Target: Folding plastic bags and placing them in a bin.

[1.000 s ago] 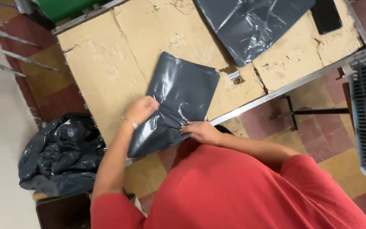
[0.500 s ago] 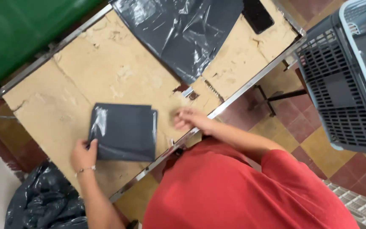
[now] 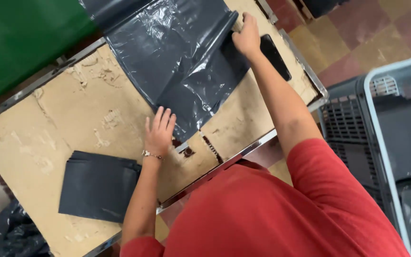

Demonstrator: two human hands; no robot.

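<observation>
A grey plastic crate (image 3: pixel 348 128) stands on the floor right of the surface (image 3: pixel 48 119); dark sheet material lies inside it. A black bag (image 3: pixel 10 233) sits on the floor at lower left.

A grey plastic sheet (image 3: pixel 167 52) lies spread across the surface's far part. The right hand (image 3: pixel 247 35) grips its far edge, fingers (image 3: pixel 249 20) curled over the fold. The left hand (image 3: pixel 160 131) lies flat at the sheet's near edge, fingers (image 3: pixel 162 118) spread, tips touching it. A folded grey sheet (image 3: pixel 98 185) lies near the left wrist. A black phone (image 3: pixel 276 56) lies beside the right hand.
</observation>
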